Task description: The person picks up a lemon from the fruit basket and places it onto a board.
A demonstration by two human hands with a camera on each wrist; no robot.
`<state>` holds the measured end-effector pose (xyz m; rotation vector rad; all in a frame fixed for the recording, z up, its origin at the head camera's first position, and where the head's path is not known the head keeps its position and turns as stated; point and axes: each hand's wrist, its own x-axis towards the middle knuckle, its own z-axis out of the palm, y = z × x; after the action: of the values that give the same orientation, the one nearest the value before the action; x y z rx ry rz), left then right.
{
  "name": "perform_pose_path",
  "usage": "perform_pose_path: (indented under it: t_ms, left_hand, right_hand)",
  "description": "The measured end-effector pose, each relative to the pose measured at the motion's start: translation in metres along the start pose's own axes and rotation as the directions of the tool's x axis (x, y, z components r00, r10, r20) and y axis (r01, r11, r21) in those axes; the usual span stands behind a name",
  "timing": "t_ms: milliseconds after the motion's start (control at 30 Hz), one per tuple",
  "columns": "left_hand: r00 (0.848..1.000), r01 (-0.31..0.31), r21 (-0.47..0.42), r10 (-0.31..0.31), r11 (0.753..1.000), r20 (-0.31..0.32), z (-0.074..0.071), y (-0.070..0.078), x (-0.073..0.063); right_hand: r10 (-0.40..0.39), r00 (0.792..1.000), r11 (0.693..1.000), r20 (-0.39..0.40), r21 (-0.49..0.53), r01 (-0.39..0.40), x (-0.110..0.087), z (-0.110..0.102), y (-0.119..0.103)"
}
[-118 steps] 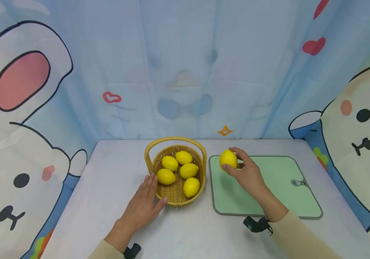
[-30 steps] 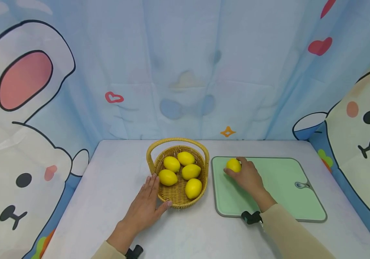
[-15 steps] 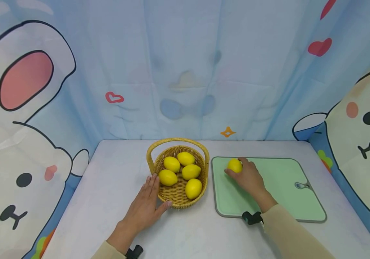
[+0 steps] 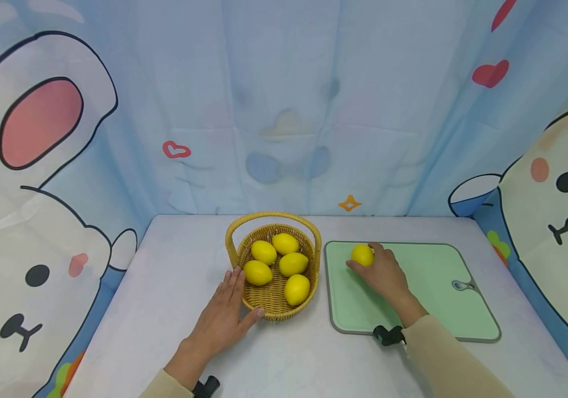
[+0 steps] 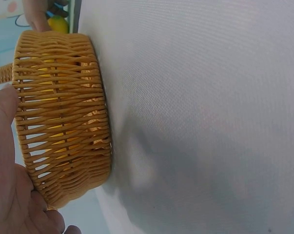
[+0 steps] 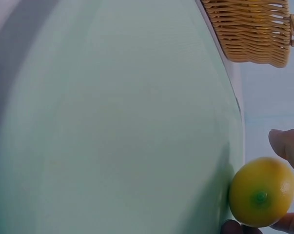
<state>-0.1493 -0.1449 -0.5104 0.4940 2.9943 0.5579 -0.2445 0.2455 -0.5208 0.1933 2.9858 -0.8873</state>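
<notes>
A yellow wicker basket with a tall arched handle stands left of the pale green cutting board. Several yellow lemons lie inside it. My left hand rests along the basket's near left side, fingers straight against the wall and thumb tip at the front rim. On the board's far left part, my right hand curls its fingers round one lemon. In the right wrist view, this lemon appears to sit on the board, and the thumb looks slightly apart from it.
A white-covered table lies under everything. Behind it hangs a blue curtain with cartoon prints. The board has a small grey-rimmed loop mark at its right end. Each wrist wears a small black camera.
Since the earliest frame, my right hand has lowered the lemon onto the board. Over the last second both have shifted slightly right. The left hand and basket keep their place.
</notes>
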Motion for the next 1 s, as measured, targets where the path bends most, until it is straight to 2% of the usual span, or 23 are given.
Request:
perform_pose_path:
  t_ms: [200, 367, 600, 767, 1000]
  left_hand:
    - [1.0, -0.003, 0.006, 0.003, 1.0, 0.0, 0.001, 0.0, 0.001]
    - [1.0, -0.002, 0.002, 0.002, 1.0, 0.0, 0.001, 0.0, 0.001]
    - [1.0, 0.02, -0.004, -0.02, 1.0, -0.003, 0.002, 0.002, 0.001]
    - [1.0, 0.024, -0.029, -0.025, 0.999, -0.014, 0.002, 0.003, 0.003]
    - [1.0, 0.019, -0.033, -0.019, 0.999, -0.008, 0.0, 0.003, 0.005]
  right_hand:
    - [-0.003, 1.0, 1.0, -0.01, -0.005, 0.003, 0.0, -0.002, 0.002]
    - [-0.023, 0.996, 1.0, -0.081, 0.002, 0.023, -0.004, -0.005, 0.001]
    - [-0.125, 0.972, 0.987, -0.2, 0.071, 0.141, -0.02, -0.011, -0.015]
    - [-0.196, 0.952, 0.953, -0.235, 0.184, 0.241, -0.037, -0.01, -0.034]
    - [-0.293, 0.93, 0.879, -0.223, 0.321, 0.354, -0.064, -0.003, -0.065]
